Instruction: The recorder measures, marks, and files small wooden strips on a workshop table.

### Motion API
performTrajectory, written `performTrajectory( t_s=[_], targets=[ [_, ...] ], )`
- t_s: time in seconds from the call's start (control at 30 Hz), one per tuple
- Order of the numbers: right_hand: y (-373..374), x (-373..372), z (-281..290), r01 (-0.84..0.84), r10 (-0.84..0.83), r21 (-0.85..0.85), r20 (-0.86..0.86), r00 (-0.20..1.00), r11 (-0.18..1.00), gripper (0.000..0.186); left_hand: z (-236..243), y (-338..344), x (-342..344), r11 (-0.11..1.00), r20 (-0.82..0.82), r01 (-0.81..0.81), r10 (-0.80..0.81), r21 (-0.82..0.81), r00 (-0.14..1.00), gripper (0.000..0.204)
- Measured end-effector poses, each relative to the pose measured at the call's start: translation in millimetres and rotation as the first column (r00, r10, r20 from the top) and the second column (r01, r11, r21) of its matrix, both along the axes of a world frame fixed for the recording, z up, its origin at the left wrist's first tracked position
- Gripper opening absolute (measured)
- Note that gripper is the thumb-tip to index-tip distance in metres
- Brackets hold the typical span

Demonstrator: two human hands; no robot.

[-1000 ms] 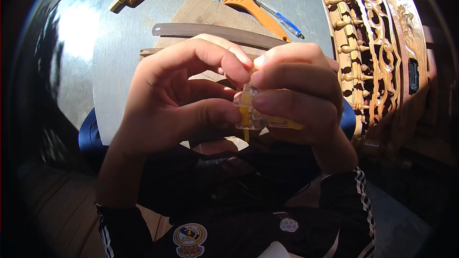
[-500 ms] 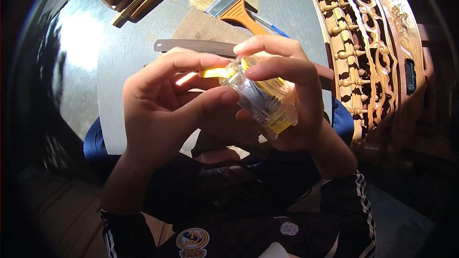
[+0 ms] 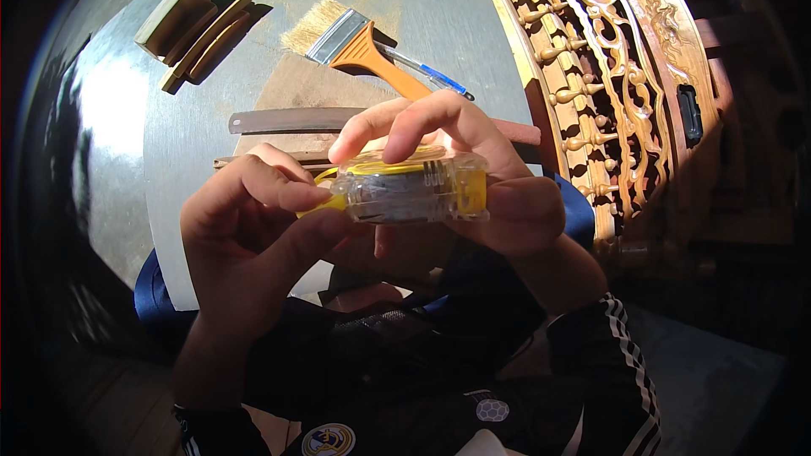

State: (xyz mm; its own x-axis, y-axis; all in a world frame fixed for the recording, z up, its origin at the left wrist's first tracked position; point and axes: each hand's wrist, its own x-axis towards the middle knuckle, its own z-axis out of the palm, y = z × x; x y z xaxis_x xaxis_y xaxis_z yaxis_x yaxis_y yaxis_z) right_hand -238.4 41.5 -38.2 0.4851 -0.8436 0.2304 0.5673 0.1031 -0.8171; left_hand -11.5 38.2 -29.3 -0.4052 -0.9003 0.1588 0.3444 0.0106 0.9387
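Note:
A tape measure [image 3: 395, 201] with a clear plastic case and yellow parts is held up in front of me, lying roughly level. My right hand [image 3: 511, 198] grips its right end, thumb along the near side and fingers over the top. At the other end, the thumb and forefinger of my left hand [image 3: 236, 245] pinch a yellow piece that sticks out of the case. Whether that piece is the tape's end or a strap, I cannot tell.
A grey table [image 3: 203, 169] carries a wide orange-handled paintbrush [image 3: 359, 46], a blue-and-clear pen [image 3: 431, 73], a saw blade [image 3: 291, 121], a flat wooden board [image 3: 296, 84] and small wood pieces [image 3: 198, 29]. Carved wooden latticework [image 3: 625, 76] stands along the right.
The tape measure has turned from a slant to level and moved left and slightly down in view with both hands. The whole scene has shifted left as my view turned.

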Motion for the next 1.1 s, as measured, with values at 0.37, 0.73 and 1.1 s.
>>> performTrajectory(
  t_s=[0.37,0.73,1.1],
  targets=[
    [1.2,-0.2,-3.2,-0.023,0.023,-0.021,-0.004,1.000,1.000,0.070,-1.4,0.4,2.4,1.000,0.031,-0.009,0.009,0.027,0.999,0.017],
    [1.5,2.0,-3.3,-0.007,0.007,-0.025,-0.033,0.999,1.000,0.068,-0.3,0.3,3.2,1.000,0.044,0.000,-0.001,0.026,0.999,0.019],
    [3.7,1.9,-7.2,0.016,-0.018,-0.034,-0.034,0.999,0.999,0.074,1.8,1.4,2.1,1.000,0.057,-0.006,0.005,0.015,0.998,0.019]
  ],
)
